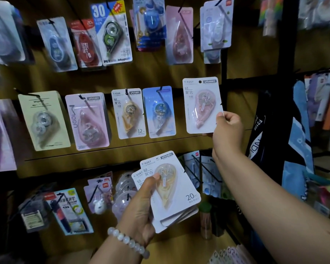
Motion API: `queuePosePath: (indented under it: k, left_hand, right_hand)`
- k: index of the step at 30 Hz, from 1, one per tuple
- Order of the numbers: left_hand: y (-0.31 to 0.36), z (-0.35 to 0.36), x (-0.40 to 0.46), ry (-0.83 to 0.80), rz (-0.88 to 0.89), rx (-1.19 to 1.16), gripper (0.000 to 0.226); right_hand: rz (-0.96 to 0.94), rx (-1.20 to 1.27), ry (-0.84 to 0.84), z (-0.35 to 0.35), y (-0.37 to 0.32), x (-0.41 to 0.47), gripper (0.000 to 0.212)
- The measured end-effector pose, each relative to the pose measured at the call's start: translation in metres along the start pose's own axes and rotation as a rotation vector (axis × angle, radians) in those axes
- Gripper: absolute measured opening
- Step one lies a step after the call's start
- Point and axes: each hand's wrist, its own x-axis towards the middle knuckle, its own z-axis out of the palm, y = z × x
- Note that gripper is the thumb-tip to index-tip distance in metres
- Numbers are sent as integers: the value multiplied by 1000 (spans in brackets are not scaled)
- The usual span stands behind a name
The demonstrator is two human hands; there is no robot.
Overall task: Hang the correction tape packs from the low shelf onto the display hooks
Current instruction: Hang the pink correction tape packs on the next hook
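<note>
head view, stationery display wall w/ hooks. right hand [227, 128] raised at the right end of the middle row, pinching the lower right corner of a single pink correction tape pack [202, 105] betw. thumb and curled fingers; pack held upright, flat to the wall, its hang hole at top centre, just right of the blue pack [159, 111] already on a hook. whether the hole is on a hook yet: cannot tell. left hand [141, 204] lower, near centre, gripping a fanned stack of packs [171, 193]; thumb lies across the front of the top card, which carries a yellow dispenser and the print "20 m"; several more cards show behind and below it. a white bead bracelet [128, 241] sits on the left wrist. middle row, l. to r. of the blue pack: orange pack [129, 113] marked "12 m", pink pack [88, 121], pale green pack [44, 121], all hanging on hooks. upper row holds further packs, incl. a blue-white one marked "30" [111, 33]. bottom row, left of the stack: pen blister pack [69, 210] and other small goods, partly blurred. dark bare hooks [200, 168] project from the wall just right of the stack, below the right forearm.
</note>
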Motion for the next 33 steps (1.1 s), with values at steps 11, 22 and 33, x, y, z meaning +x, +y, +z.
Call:
queuePosePath:
  k: [11, 22, 33]
  left_hand:
    - [-5, -5, 1, -21, -20, -1, 58]
    - [-4, -1, -2, -18, 4, 30, 43]
    - [-5, -1, -3, -3, 55, 63, 46]
  right_hand:
    - [-5, 8, -12, 7, -2, -6, 10]
    - [30, 75, -14, 3, -6, -7, 10]
    - [87, 115, -15, 6, -8, -3, 10]
